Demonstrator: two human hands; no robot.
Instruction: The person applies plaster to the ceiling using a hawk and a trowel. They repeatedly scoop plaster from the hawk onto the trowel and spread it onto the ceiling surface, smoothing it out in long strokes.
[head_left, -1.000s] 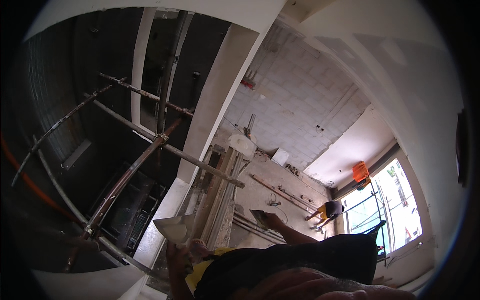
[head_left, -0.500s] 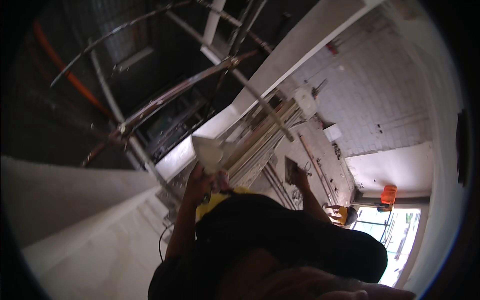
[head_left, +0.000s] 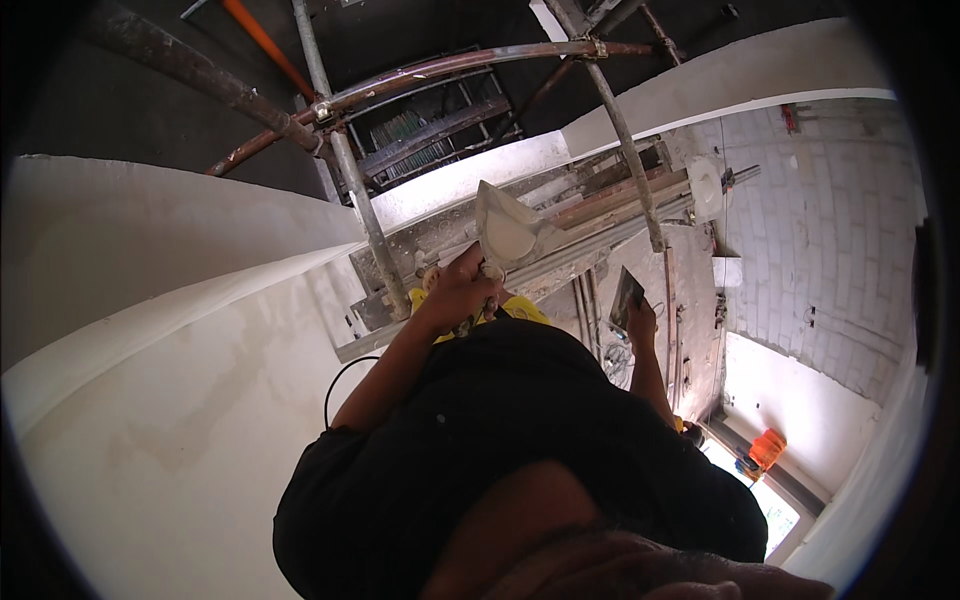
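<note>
My left hand (head_left: pixel 465 292) is closed round the lower end of a pale scoop (head_left: pixel 510 228), held out in front of my body. Whitish plaster-like material lies in the scoop. On the right, my right hand (head_left: pixel 641 322) grips a flat, dark plastering trowel (head_left: pixel 624 292), its blade tilted upright. The two tools are well apart, and neither touches a wall. Part of the grip in each hand is hidden by the fingers.
Scaffold poles (head_left: pixel 420 72) cross overhead and ahead, with one upright pole (head_left: pixel 625 150) beyond the scoop. Long planks (head_left: pixel 610 205) lie below. A plastered wall (head_left: pixel 200 370) stands at left, a block wall (head_left: pixel 820 230) at right. An orange item (head_left: pixel 767 447) hangs near the bright opening.
The view has tilted and turned, so scaffold and walls appear shifted. Both hands keep their tools; in the picture, each now sits higher and further right.
</note>
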